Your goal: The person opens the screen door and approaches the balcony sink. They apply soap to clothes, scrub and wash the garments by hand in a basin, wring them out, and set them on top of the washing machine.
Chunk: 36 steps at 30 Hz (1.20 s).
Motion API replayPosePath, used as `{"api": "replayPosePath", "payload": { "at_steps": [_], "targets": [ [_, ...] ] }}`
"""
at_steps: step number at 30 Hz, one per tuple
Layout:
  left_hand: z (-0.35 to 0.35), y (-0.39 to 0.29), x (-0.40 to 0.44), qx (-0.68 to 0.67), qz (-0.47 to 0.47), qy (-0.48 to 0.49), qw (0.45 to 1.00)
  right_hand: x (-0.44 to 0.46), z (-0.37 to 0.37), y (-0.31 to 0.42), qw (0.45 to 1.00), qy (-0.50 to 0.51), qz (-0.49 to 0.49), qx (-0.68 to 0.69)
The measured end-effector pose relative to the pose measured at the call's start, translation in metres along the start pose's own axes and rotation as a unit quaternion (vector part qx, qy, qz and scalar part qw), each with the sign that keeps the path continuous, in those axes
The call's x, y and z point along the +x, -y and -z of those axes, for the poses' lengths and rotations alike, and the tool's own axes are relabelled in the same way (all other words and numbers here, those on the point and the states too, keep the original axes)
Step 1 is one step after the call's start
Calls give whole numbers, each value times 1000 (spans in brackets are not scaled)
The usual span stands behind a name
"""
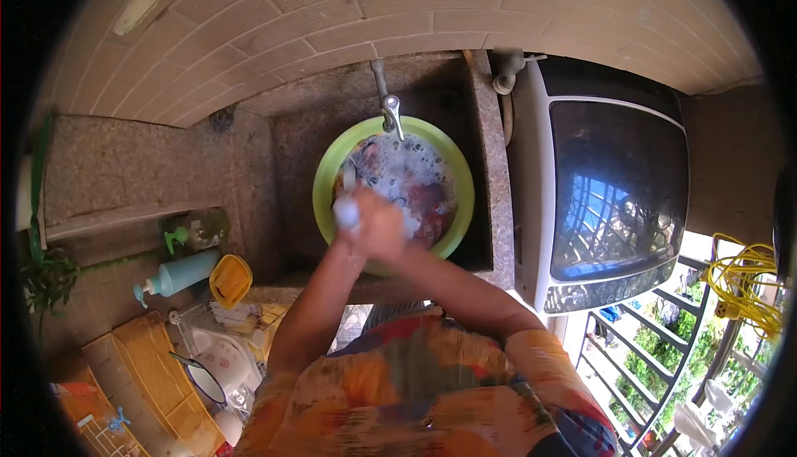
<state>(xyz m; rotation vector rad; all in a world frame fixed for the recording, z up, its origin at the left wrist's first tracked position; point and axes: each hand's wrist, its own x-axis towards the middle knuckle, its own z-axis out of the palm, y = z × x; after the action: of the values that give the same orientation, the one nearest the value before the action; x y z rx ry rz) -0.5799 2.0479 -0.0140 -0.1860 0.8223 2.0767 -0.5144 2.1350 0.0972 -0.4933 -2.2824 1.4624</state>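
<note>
A lime-green basin stands in the stone sink under the tap. Foamy water fills it, with dark reddish cloth soaking at its right side. Over the basin's lower left part, my left hand and my right hand are pressed together, both smeared by motion. Their fingers look closed around a pale wet cloth, whose exact kind is blurred. More whitish material shows just above the hands. The basin's lower rim is partly hidden by my forearms.
Right of the stone sink stands a washing machine with a dark lid. On the left are a light-blue pump bottle, a yellow tub and a dish rack with dishes. A yellow cable hangs by the window bars.
</note>
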Motion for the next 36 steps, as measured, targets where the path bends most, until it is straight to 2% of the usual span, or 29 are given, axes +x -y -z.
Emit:
{"api": "replayPosePath", "payload": {
  "at_steps": [1, 2, 4, 6, 8, 10, 12, 14, 15, 17, 18, 19, 21, 22, 23, 24, 26, 28, 29, 30, 31, 33, 34, 36],
  "targets": [
    [-25, -1, -4, 29, 17, -66, 997, 15, -1, -13, 996, -20, -83, 4],
    [-49, -6, -13, 23, 61, -84, 994, 18, -6, -20, 990, -24, -141, 4],
    [-81, -14, -12, 27, 69, -165, 984, 27, -9, -12, 972, -12, -233, -4],
    [-47, -13, -4, 60, -31, 63, 996, 19, -6, -1, 983, 14, -183, 5],
    [-31, -19, -1, 47, -15, 126, 991, -3, -4, 14, 998, 35, -7, 47],
    [-35, -32, -3, 0, 119, 25, 993, -6, -3, 14, 999, 10, 47, 4],
    [-53, -31, -8, -2, 160, -114, 980, 2, -5, -3, 994, -45, 94, -5],
    [-129, -21, -21, 45, 112, -280, 953, 32, 10, -24, 992, 1, -123, 16],
    [-105, -19, -15, 31, 136, -236, 962, 32, 10, -24, 994, -18, -106, 5],
    [-40, -16, 6, -50, 149, 3, 988, 30, 9, -25, 996, -54, -72, -20],
    [-4, -11, 14, -92, 152, 120, 977, 22, 6, -22, 999, -34, -34, -8],
    [-3, -16, 15, -133, 152, 236, 951, 12, -1, -16, 1000, -15, 6, 5],
    [-26, -15, -5, 13, 35, 62, 997, -4, -8, 4, 996, -14, 82, 16],
    [-52, -18, -18, 99, -2, -34, 995, -6, -6, 16, 992, -32, 120, 13],
    [-23, -24, -5, -30, 107, 59, 992, -7, -8, 4, 993, -22, 120, -7],
    [-20, -17, -3, -16, 92, 26, 995, -3, -11, -18, 996, -5, 89, -21],
    [-14, -4, 0, 16, 65, -43, 997, 24, 12, -35, 991, -9, -124, -51],
    [-83, -31, -12, 91, 139, -179, 970, 33, 33, -66, 987, -28, -136, -82],
    [-80, -39, -10, 167, 131, -176, 961, 30, 38, -72, 987, -30, -148, -60],
    [-85, -48, -13, 139, 122, -166, 969, 25, 44, -76, 986, -29, -161, -39],
    [-96, -62, -16, 111, 111, -155, 975, 23, 52, -78, 970, -38, -229, 75],
    [-95, -85, -16, 73, 88, -95, 989, 21, 67, -82, 885, -60, -354, 297],
    [-86, -91, -16, 77, 83, -95, 989, 21, 73, -85, 845, -18, -322, 426],
    [-70, -93, -12, 84, 74, -96, 989, 19, 85, -83, 867, 57, -289, 402]
  ]
}}
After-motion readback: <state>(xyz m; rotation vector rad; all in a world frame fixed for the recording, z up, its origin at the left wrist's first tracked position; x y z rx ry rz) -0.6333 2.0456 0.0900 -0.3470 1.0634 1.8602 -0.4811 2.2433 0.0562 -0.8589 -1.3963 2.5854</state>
